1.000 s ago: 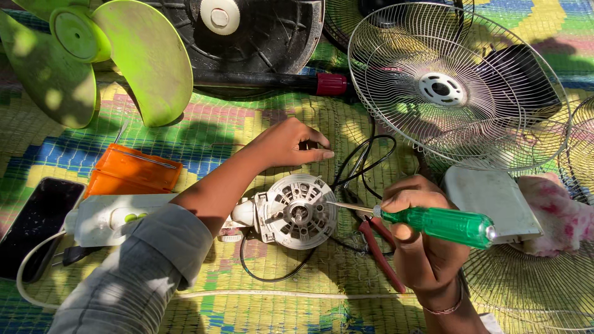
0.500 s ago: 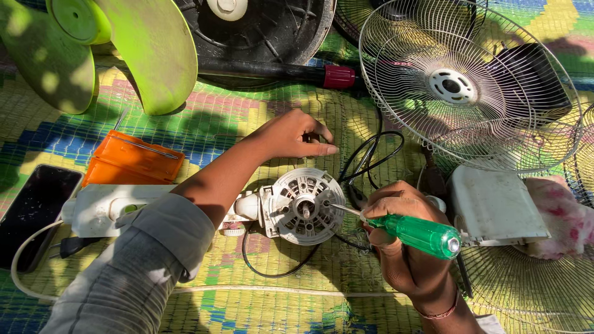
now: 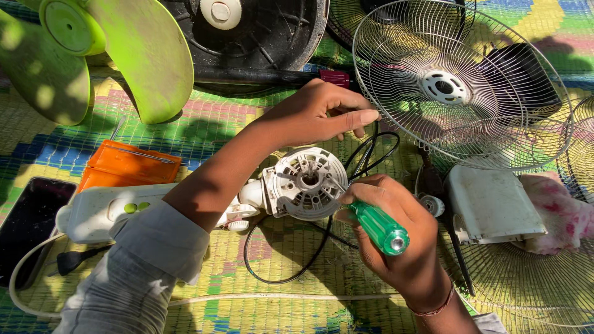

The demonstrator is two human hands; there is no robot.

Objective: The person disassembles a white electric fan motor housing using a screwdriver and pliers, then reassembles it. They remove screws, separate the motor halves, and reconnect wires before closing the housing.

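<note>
Right hand (image 3: pixel 396 238) gripping green translucent screwdriver (image 3: pixel 378 227), left hand (image 3: pixel 315 114) pinching black wire (image 3: pixel 371 145), ribbed white motor (image 3: pixel 303 184)

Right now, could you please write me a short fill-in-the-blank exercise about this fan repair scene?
1. The right hand grips a screwdriver with a ____ handle.
2. The left hand pinches a black ____.
3. The fan blade at top left is coloured ____.

Missing words: green; wire; lime green

A single head-worn camera looks steeply down, close over the hands, at a woven mat (image 3: pixel 204 124) on the ground; the fan motor (image 3: pixel 303 182) sits mid-frame.
</note>
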